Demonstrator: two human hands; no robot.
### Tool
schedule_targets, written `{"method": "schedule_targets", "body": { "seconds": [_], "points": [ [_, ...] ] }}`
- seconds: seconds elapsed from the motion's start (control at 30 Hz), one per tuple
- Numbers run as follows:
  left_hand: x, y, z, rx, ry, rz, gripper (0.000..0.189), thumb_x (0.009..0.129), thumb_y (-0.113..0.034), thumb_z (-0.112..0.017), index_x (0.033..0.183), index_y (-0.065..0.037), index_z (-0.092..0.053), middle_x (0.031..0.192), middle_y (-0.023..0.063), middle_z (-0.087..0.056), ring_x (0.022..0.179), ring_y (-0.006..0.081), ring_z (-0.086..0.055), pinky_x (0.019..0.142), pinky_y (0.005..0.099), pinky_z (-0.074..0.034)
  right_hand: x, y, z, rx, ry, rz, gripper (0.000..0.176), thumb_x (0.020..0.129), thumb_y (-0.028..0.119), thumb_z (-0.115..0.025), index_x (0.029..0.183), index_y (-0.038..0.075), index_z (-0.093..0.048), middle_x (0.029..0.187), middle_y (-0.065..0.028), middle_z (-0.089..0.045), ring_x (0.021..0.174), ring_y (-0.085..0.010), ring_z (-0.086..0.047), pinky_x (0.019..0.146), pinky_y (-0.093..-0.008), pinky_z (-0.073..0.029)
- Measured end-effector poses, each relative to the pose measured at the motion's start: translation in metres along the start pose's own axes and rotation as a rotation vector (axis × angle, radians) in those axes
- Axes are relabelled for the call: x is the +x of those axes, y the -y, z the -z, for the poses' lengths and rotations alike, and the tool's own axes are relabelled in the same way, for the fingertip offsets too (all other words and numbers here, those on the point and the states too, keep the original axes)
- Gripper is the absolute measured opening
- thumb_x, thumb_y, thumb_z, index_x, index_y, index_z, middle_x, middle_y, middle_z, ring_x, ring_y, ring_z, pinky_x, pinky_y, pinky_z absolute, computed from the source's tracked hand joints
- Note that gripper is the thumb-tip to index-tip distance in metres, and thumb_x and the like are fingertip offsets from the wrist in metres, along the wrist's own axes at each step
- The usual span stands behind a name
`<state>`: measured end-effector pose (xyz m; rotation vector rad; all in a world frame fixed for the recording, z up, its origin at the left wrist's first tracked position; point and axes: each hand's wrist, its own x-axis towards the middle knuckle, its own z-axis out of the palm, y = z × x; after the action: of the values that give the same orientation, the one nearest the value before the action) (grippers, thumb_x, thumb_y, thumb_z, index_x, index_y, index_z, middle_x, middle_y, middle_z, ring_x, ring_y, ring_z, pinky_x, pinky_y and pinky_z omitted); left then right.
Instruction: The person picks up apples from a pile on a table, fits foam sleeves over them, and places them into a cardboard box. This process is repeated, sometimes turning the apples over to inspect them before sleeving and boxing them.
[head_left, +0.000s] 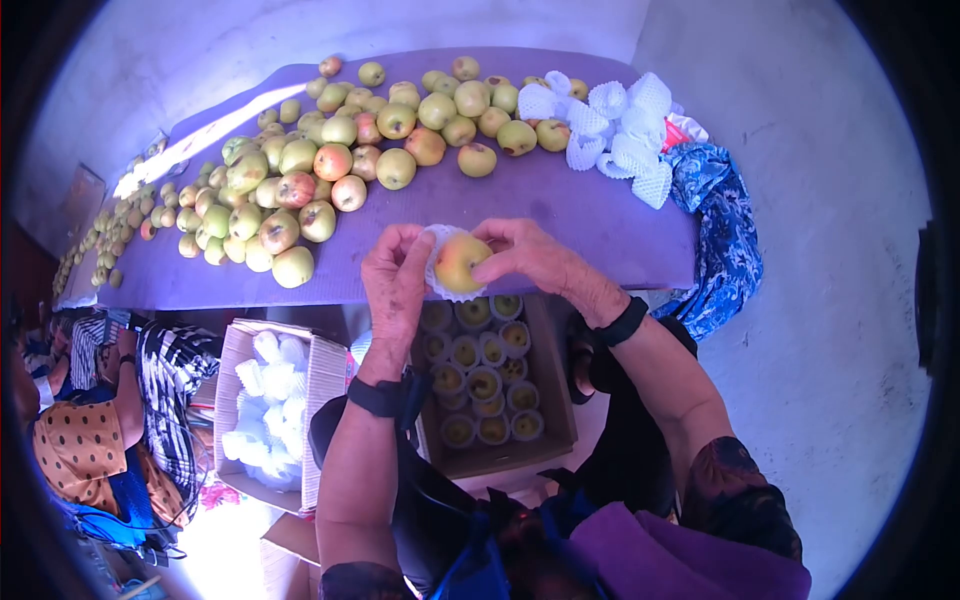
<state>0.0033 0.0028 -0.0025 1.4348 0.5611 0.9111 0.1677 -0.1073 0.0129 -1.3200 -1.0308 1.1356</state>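
A yellow-green apple with a reddish patch (461,262) sits partly inside a white foam net (440,284), above the table's front edge. My left hand (398,275) pinches the net's left rim between thumb and fingers. From the right, my right hand (532,262) holds the apple with thumb and fingers. Just below the hands is an open cardboard box (555,405) with rows of apples in white foam nets. Many loose green and reddish apples (296,190) lie on the purple table (560,215).
White foam nets (640,125) lie on the table's right part, beside a blue patterned cloth (715,230). At the lower left stands a box of white foam nets (270,405). Farther left sits another person (85,440) in an orange dotted garment.
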Motion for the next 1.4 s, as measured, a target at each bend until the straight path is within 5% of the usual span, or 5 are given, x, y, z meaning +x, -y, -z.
{"method": "schedule_targets", "body": {
  "seconds": [0.27, 0.53, 0.6, 0.77, 1.4],
  "points": [
    [-0.002, 0.007, -0.001, 0.012, 0.093, -0.055, 0.010, 0.089, -0.014, -0.064, 0.095, -0.006, -0.064, 0.075, -0.0042, -0.062, 0.063, 0.0007, -0.052, 0.053, 0.0167, -0.039, -0.004, 0.001, 0.002, -0.069, -0.037, 0.040, 0.047, 0.068, 0.011, -0.076, 0.110, -0.003, -0.059, 0.100, -0.0087, -0.063, 0.093, -0.0162, -0.059, 0.085, -0.0296, -0.047],
    [-0.008, -0.002, -0.001, 0.004, 0.097, 0.014, 0.027, 0.083, -0.010, -0.070, 0.107, -0.001, -0.062, 0.072, -0.0052, -0.057, 0.065, 0.0018, -0.048, 0.057, 0.0187, -0.038, -0.006, 0.005, 0.004, -0.067, -0.035, 0.136, 0.079, 0.066, 0.003, -0.076, 0.135, 0.004, -0.037, 0.118, -0.0127, -0.053, 0.112, -0.0214, -0.053, 0.096, -0.0345, -0.044],
    [-0.009, -0.005, 0.003, 0.100, 0.230, 0.154, 0.044, 0.082, -0.023, -0.074, 0.118, -0.004, -0.057, 0.095, 0.0018, -0.063, 0.084, 0.0081, -0.059, 0.068, 0.0199, -0.048, -0.007, 0.007, 0.004, -0.063, -0.027, 0.153, 0.081, 0.066, 0.002, -0.076, 0.136, 0.005, -0.036, 0.118, -0.0125, -0.054, 0.112, -0.0213, -0.053, 0.096, -0.0347, -0.044],
    [-0.009, -0.008, 0.002, 0.020, 0.337, 0.220, 0.060, 0.079, -0.030, -0.077, 0.124, -0.002, -0.049, 0.108, 0.0082, -0.060, 0.089, 0.0148, -0.063, 0.069, 0.0254, -0.054, -0.005, 0.007, 0.001, -0.084, -0.008, 0.194, 0.084, 0.067, 0.002, -0.078, 0.138, 0.005, -0.034, 0.117, -0.0118, -0.054, 0.111, -0.0206, -0.054, 0.097, -0.0350, -0.045],
    [-0.010, -0.011, 0.000, -0.199, 0.290, 0.249, 0.052, 0.079, -0.024, -0.074, 0.118, -0.001, -0.048, 0.105, 0.0098, -0.061, 0.083, 0.0158, -0.065, 0.065, 0.0248, -0.055, -0.007, 0.004, 0.023, 0.056, 0.051, 0.171, 0.044, 0.077, 0.003, -0.067, 0.120, -0.001, -0.056, 0.105, -0.0081, -0.061, 0.095, -0.0155, -0.060, 0.080, -0.0294, -0.052]
  ]
}}
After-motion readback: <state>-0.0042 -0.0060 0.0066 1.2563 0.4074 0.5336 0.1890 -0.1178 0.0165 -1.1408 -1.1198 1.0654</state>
